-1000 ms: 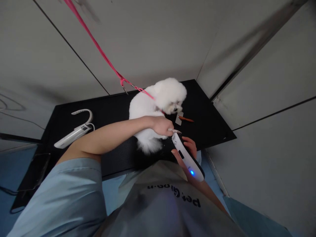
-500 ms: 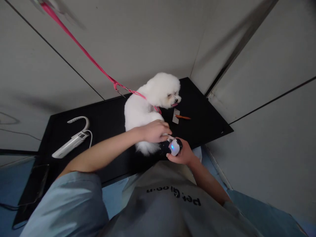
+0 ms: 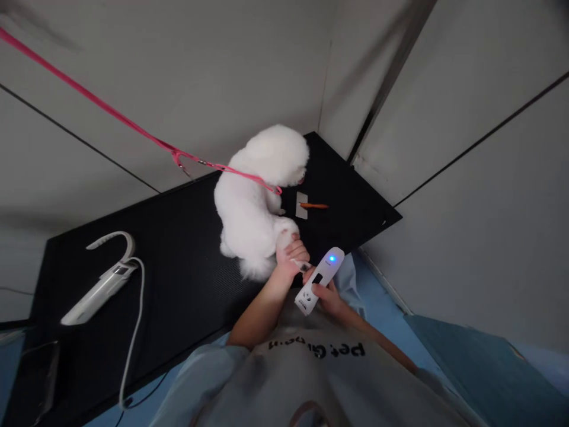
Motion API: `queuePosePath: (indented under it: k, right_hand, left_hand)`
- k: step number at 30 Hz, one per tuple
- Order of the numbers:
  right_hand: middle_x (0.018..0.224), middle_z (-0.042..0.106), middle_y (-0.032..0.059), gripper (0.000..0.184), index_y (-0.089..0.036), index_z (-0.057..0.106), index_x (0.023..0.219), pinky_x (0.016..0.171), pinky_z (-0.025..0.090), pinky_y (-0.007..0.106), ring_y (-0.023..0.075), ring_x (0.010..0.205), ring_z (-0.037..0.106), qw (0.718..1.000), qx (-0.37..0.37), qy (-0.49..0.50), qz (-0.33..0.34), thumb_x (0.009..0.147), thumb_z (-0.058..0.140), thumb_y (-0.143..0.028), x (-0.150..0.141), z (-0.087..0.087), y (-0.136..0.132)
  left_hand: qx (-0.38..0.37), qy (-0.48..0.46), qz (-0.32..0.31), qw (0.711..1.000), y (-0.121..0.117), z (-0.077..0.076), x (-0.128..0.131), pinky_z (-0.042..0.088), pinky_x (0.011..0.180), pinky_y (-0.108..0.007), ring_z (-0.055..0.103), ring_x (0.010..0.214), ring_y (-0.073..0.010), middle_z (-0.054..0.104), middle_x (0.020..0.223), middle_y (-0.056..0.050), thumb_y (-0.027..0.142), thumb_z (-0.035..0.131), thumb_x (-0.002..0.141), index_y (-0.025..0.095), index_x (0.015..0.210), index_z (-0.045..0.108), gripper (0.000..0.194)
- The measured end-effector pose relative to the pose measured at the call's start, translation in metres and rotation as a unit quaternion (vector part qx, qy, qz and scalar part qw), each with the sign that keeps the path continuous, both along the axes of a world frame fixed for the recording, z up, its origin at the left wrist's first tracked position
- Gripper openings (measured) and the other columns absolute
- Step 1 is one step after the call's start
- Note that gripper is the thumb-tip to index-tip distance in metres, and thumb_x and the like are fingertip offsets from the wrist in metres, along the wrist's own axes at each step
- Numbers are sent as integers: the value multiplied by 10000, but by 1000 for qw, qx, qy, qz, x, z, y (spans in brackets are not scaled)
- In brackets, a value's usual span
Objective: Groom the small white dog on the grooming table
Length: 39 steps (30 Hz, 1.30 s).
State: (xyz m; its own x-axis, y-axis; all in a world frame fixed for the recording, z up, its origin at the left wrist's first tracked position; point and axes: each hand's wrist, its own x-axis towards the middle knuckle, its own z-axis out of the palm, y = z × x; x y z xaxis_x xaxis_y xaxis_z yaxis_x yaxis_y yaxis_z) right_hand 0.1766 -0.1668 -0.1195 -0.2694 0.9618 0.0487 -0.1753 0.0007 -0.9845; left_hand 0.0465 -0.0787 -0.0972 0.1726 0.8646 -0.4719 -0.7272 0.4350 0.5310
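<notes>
A small white fluffy dog (image 3: 255, 201) stands on a black table (image 3: 178, 261), tied by a pink leash (image 3: 133, 124) that runs up to the left. My left hand (image 3: 290, 255) is closed around the dog's hind paw at the table's near edge. My right hand (image 3: 326, 293) holds a white electric clipper (image 3: 320, 279) with a blue light lit, just right of that paw. The clipper's blade end is hidden from view.
A white handheld device with a curved handle and cord (image 3: 100, 281) lies on the table's left part. An orange-handled tool (image 3: 311, 206) lies near the dog's head. Grey wall panels enclose the table behind and to the right; blue floor lies below.
The view has swung left and the dog turned its head away. My left hand went from the dog's rump to gripping its hind paw. The clipper turned so its lit end points up.
</notes>
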Motion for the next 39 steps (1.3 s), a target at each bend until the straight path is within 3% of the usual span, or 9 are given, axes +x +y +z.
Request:
queuePosePath:
  k: [3,7,12,15,22,27,34,37,39]
  right_hand:
    - [863,633,44,390,-214,589,936,665,527,330,201,774,619,999,3,-3,-42,839,553,-591,16,-8,-12]
    - [1127,614,62,445,-258,517,1090,878,520,435,254,1052,606,978,113,-44,-168,782,678,-537,35,-8,-24]
    - [1205,590,84,548,-270,495,1144,907,520,478,283,1114,600,947,241,-133,-164,724,751,-512,37,9,-16]
    - [1196,591,89,551,-265,482,1158,899,525,475,283,1112,604,940,267,-144,-157,741,731,-525,32,21,-9]
    - [1083,619,92,548,-242,504,1090,838,542,458,280,1028,640,911,317,-154,-214,731,694,-610,14,33,6]
    - [1074,626,73,422,-248,529,1046,846,533,444,259,1012,637,898,324,-202,-220,725,767,-380,8,42,11]
    - [1192,575,79,367,-258,501,1056,915,498,454,257,1130,576,934,268,-141,-188,767,718,-323,10,39,12]
    - [1258,561,103,384,-254,457,1152,890,515,432,247,1141,575,972,178,-96,-122,832,638,-362,16,36,11]
    - [1254,585,98,399,-256,435,1205,885,517,422,236,1129,588,978,166,-90,-88,854,609,-327,22,38,11]
  left_hand:
    - [-11,-83,13,996,-4,2,1,194,390,-194,100,359,-71,143,446,81,246,220,999,178,749,498,380]
    - [-28,-194,23,980,-3,14,0,169,361,-166,132,326,-53,176,443,90,213,232,995,169,764,520,372]
    - [-26,-235,55,970,6,37,-5,173,349,-158,176,309,-48,205,440,93,255,219,1001,164,786,544,401]
    - [-19,-255,52,965,8,47,-6,175,352,-158,184,306,-48,209,435,94,228,179,1002,155,791,549,432]
    - [3,-222,28,975,13,55,-2,158,380,-186,129,341,-60,217,442,87,196,170,995,161,787,550,434]
    - [23,-133,18,991,14,56,1,150,424,-223,102,391,-75,204,474,78,172,219,983,167,810,551,375]
    - [30,-39,7,999,17,56,-2,165,475,-256,102,425,-80,188,499,70,208,331,962,181,794,543,273]
    - [42,-11,10,999,18,56,-5,186,483,-257,121,428,-80,195,509,67,234,366,949,179,827,555,232]
    - [50,-1,9,999,19,56,-7,208,486,-255,142,425,-81,201,513,66,230,381,936,175,862,563,203]
